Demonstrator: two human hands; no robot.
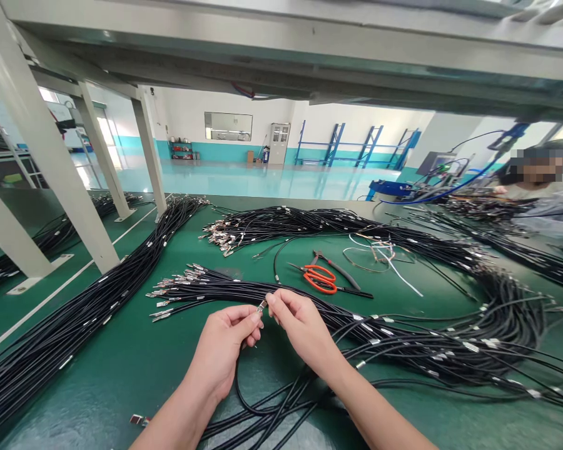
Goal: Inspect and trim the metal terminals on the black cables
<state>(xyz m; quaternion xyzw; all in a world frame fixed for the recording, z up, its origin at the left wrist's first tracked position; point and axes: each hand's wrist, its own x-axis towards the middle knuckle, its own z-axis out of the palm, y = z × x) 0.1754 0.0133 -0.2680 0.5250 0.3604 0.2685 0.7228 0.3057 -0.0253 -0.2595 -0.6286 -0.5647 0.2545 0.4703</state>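
Note:
My left hand (232, 340) pinches a black cable close to its end, where a small metal connector (261, 307) sticks out between thumb and forefinger. From the other side my right hand (293, 315) closes its thumb and forefinger on the connector's tip. The held black cable (238, 381) hangs below my left hand and curves toward the loose cables at the front. Just behind both hands lies a bundle of black cables (206, 289), its metal ends fanned out to the left. Another connector end (139, 420) rests beside my left forearm.
Orange-handled scissors (319, 279) and dark-handled pliers (340, 270) lie behind the bundle, near white wire scraps (394, 262). More cable bundles (136, 275) run along the left and back of the green table (164, 362). Metal posts (59, 144) hold a shelf overhead. Another person (537, 172) is at right.

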